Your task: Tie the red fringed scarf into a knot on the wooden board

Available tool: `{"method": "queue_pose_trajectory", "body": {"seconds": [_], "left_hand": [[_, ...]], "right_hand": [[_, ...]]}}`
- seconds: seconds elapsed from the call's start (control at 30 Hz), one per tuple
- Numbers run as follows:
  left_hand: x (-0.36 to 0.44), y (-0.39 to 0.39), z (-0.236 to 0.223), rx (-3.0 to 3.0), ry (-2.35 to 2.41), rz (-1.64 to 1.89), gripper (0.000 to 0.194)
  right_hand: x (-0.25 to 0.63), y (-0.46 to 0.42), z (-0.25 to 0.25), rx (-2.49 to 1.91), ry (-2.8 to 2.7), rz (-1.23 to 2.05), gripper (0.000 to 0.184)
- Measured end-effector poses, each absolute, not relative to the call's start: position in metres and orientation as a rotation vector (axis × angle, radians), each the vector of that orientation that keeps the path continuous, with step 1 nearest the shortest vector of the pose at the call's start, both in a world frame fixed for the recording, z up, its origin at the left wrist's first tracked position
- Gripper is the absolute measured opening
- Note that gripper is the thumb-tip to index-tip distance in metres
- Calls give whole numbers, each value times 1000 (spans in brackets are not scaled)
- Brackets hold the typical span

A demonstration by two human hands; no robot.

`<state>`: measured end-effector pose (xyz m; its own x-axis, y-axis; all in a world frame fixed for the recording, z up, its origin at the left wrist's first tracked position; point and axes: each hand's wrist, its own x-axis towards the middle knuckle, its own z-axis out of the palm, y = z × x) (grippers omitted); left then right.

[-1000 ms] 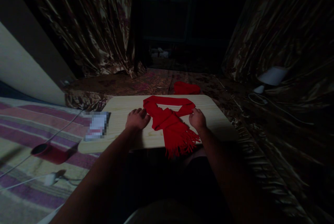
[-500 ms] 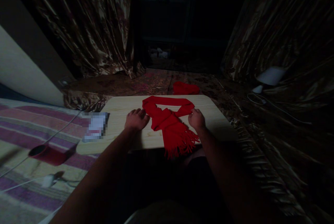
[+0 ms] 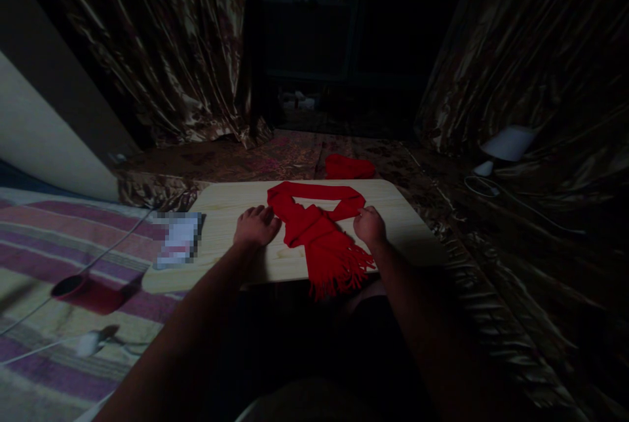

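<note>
A red scarf (image 3: 314, 229) lies on a pale wooden table (image 3: 223, 202), bent into a loop with its ends crossed; the fringed end hangs over the front edge. My left hand (image 3: 255, 225) rests on the wood at the left of the loop, fingers laid out and slightly bent, their tips by the scarf's edge. At the loop's right corner, my right hand (image 3: 371, 225) is closed, with the thumb and forefinger pinching the scarf's edge.
Behind the table lies another red cloth item (image 3: 348, 166). A blurred-out packet (image 3: 179, 238) sits on the table's left. Further left, a red object (image 3: 93, 294), cords and a white plug (image 3: 89, 343) lie on striped bedding. A small white lamp (image 3: 508, 143) stands at right.
</note>
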<state>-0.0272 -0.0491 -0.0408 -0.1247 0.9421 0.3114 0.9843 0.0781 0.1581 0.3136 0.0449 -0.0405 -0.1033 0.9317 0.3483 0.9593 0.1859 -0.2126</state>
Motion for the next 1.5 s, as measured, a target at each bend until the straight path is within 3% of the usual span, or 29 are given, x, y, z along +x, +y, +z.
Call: {"method": "queue_pose_trajectory", "body": {"seconds": [1.5], "left_hand": [[-22,-53,-36,-1951,-2218,-480,53]], "right_hand": [[314,43,-38,-1780,-2080,-107,38]]}}
